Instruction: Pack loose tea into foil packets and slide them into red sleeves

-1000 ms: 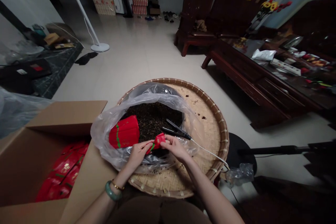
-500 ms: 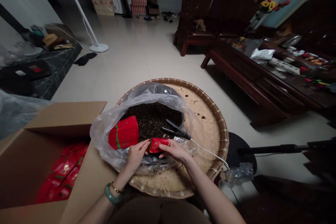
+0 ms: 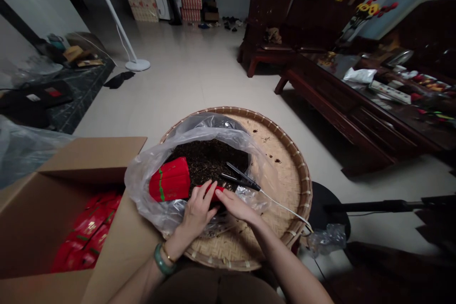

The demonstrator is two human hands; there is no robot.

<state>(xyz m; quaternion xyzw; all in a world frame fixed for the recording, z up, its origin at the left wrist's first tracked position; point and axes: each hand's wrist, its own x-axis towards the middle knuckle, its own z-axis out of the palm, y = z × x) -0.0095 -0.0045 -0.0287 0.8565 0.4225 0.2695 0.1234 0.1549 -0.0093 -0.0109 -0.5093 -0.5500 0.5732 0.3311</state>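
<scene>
Both hands meet over a small red packet (image 3: 213, 193), mostly covered by fingers. My left hand (image 3: 200, 206) lies over its near side with fingers bent round it. My right hand (image 3: 235, 203) pinches its right end, thumb on top. Below and behind them, a clear plastic bag (image 3: 142, 171) gapes wide, holding dark dried tea leaves (image 3: 210, 159). A stack of flat red packets (image 3: 170, 180) with a green stripe rests on the bag's left side. Just beyond my right hand lies a black clamp-like sealer (image 3: 242, 179) with slightly parted jaws and a white cord.
A round woven bamboo tray (image 3: 292, 199) carries the bag and stray leaf bits. To the left stands an open cardboard box (image 3: 117, 242) with several filled red packets (image 3: 89, 228). A dark wooden table (image 3: 342, 104) is at right, a white standing fan (image 3: 137, 64) farther back.
My left hand has moved right and over the red packet, now hiding most of it. My right hand keeps its hold on the right end. The view has shifted slightly.
</scene>
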